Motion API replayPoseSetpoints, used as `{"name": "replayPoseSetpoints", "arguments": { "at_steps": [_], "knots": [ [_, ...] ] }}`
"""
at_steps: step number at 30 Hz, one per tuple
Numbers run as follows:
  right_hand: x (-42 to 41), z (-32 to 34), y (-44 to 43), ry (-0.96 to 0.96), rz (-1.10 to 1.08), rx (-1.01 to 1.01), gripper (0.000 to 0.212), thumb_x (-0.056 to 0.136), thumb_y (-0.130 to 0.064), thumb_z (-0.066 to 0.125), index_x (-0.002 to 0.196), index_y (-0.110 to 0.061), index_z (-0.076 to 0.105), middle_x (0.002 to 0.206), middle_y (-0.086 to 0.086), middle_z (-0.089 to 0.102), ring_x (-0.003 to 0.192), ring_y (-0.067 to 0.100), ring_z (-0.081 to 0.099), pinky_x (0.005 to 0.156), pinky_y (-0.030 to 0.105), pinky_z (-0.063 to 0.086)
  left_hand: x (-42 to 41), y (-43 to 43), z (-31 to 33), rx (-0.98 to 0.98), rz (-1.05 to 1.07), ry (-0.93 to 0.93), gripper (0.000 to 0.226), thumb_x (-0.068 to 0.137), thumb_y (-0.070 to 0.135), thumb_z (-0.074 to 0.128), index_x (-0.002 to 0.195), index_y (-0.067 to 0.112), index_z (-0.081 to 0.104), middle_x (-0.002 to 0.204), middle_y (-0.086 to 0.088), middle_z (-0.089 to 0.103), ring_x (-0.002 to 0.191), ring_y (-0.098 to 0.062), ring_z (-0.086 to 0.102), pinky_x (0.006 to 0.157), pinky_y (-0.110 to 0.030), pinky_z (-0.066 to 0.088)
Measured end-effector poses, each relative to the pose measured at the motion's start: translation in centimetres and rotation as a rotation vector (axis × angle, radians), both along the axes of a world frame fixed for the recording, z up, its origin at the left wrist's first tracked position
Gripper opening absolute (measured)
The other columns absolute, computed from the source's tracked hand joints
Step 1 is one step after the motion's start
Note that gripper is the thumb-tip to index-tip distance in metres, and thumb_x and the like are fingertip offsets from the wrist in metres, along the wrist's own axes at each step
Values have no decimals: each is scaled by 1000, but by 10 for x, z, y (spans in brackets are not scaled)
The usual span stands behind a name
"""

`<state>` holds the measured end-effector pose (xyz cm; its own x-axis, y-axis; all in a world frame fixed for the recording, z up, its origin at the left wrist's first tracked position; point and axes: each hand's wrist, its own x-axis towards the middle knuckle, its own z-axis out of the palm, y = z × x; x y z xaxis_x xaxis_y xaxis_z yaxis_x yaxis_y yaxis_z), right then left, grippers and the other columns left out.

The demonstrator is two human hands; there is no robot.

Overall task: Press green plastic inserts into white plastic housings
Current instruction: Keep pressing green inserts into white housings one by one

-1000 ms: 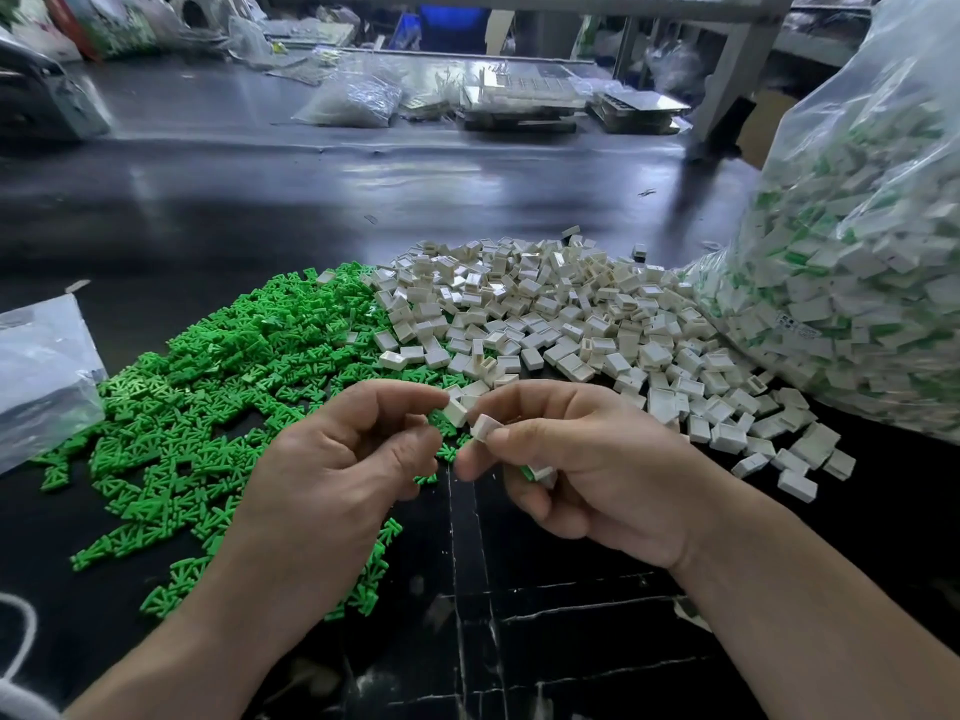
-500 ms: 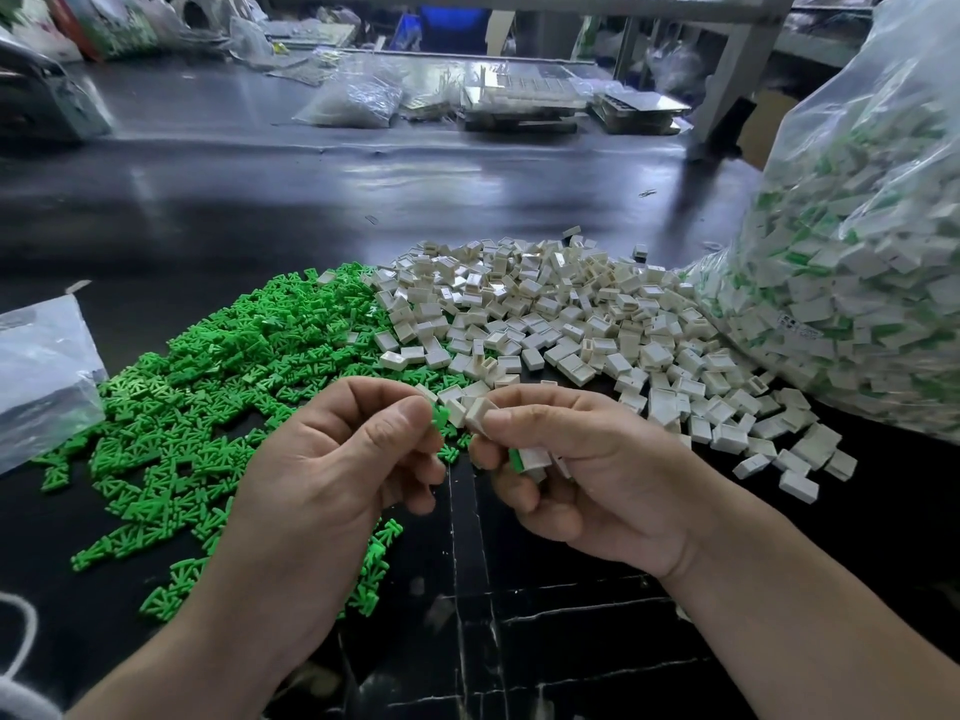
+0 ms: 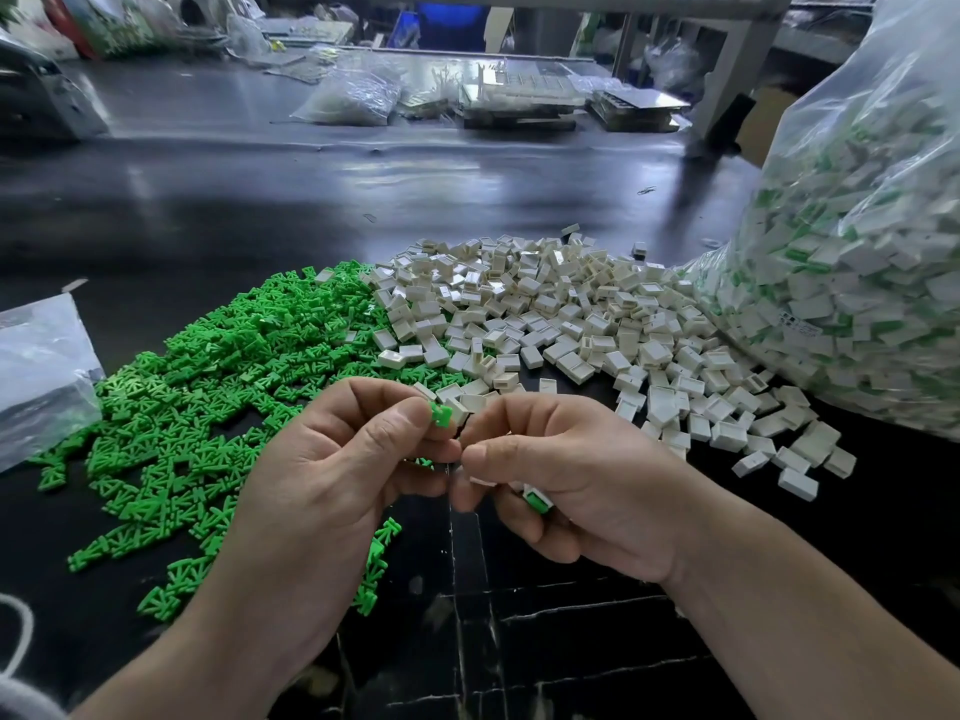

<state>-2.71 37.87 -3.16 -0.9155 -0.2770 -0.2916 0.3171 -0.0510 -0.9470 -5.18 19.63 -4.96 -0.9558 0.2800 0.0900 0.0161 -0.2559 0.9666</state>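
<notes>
Table: your dark table lies nearest, with pale scratch lines on its surface under your wrists.
Left hand: your left hand has the fingers curled, and the thumb and forefinger pinch one green insert at its lower end; the insert stands up above the fingertips.
Right hand: your right hand is also curled, and its thumb tip nearly touches your left fingertips. The lower fingers keep a fitted housing, white with green inside, against the palm. What the thumb and forefinger hold between them I cannot tell.
Green parts: the pile of green inserts spreads on the table at your left, partly under your left hand.
White parts: the pile of white housings lies just behind your hands and to the right, touching the green pile along its left edge.
Small bag: a clear small bag lies at the left edge, beside the green pile.
Large bag: a clear large bag, full of white pieces with green in them, stands at the right and touches the white pile.
Far side: a far bag and flat trays lie at the back of the table.
</notes>
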Motion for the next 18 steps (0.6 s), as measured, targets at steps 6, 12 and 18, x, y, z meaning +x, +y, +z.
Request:
{"name": "replayPoseSetpoints", "arguments": {
  "at_steps": [6, 12, 18],
  "knots": [
    [1, 2, 2, 4, -39, 58, 14, 103, -28, 55, 101, -14, 58, 77, 7, 71, 42, 10, 45, 34, 18, 31, -3, -1, 0, 79, 17, -69, 12, 71, 23, 76, 83, 20, 74, 79, -13, 70, 67, -21, 68, 53, -25, 54],
    [-2, -1, 3, -7, -100, -1, 15, 99, -28, 61, 101, -13, 66, 68, 5, 63, 42, 11, 43, 35, 18, 28, -3, -1, -3, -22, 13, -64, 27, 69, 30, 72, 92, 18, 75, 81, -12, 72, 70, -21, 69, 55, -23, 53],
    [-2, -1, 4, -49, -121, -159, 18, 102, -16, 55, 114, -6, 61, 93, 13, 75, 45, 11, 46, 35, 17, 31, -2, -1, -5, -147, 84, 11, 21, 71, 36, 68, 88, 26, 73, 85, -10, 75, 78, -23, 73, 55, -22, 54]
  ]
}}
